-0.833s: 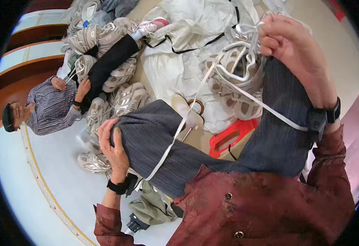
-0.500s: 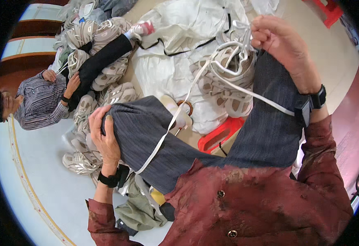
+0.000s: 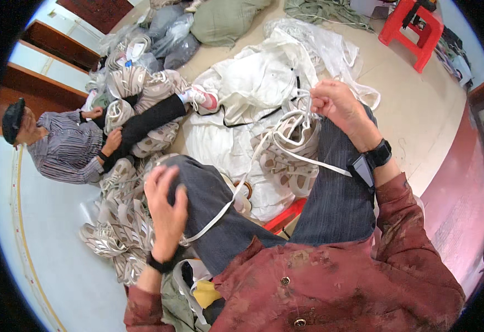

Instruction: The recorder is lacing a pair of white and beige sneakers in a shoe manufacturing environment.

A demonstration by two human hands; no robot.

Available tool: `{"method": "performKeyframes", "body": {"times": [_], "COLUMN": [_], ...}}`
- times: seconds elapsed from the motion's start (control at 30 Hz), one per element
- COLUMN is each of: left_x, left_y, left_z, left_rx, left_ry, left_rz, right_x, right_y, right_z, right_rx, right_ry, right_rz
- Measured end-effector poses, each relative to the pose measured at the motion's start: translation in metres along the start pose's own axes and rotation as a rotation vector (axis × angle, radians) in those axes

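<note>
My right hand [image 3: 338,106] is closed in a pinch on a white shoelace [image 3: 306,99], just above a beige and white sneaker [image 3: 297,130]. The sneaker sits by my right knee, its laces in loose loops over the opening. One long lace end trails across my left thigh, and another lies against my right leg. Over my left knee is my left hand [image 3: 163,207], slightly blurred, fingers apart and nothing in it. Below the laced sneaker, more of the same footwear is partly hidden by my leg.
Many similar sneakers [image 3: 123,213] are heaped to my left. Beyond them sits another person [image 3: 70,141] with a shoe in their lap. White sheeting [image 3: 253,77] covers the floor ahead. A red stool [image 3: 413,33] stands far right; a red plastic edge [image 3: 286,216] shows between my legs.
The view has shifted to take in more of the far floor. My left hand has come off my left knee and its fingers have loosened. My right hand keeps its pinch on the lace.
</note>
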State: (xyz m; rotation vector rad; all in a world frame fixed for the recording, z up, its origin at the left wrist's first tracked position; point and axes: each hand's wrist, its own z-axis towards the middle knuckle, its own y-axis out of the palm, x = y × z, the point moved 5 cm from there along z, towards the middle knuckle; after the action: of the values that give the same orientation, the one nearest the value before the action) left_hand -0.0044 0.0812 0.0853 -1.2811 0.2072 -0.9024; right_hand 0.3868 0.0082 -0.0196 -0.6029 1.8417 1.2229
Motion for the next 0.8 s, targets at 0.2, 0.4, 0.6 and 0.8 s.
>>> {"method": "performKeyframes", "body": {"times": [0.2, 0.4, 0.6, 0.8], "left_x": [0.053, 0.057, 0.074, 0.056], "left_y": [-0.040, -0.037, -0.032, -0.017], "left_z": [-0.149, -0.204, -0.182, -0.155], "left_rx": [-1.097, -1.545, -1.404, -1.863], "left_ry": [-0.107, -0.203, -0.097, -0.211], "left_rz": [-0.460, -0.419, -0.856, 0.011], "right_x": [-0.004, 0.002, 0.005, 0.007], "right_y": [-0.003, 0.000, 0.000, 0.002], "right_z": [-0.005, -0.004, 0.000, -0.003], "right_rx": [0.039, 0.039, 0.042, 0.076], "right_ry": [0.000, 0.011, 0.014, 0.004], "right_rz": [0.015, 0.045, 0.053, 0.018]}}
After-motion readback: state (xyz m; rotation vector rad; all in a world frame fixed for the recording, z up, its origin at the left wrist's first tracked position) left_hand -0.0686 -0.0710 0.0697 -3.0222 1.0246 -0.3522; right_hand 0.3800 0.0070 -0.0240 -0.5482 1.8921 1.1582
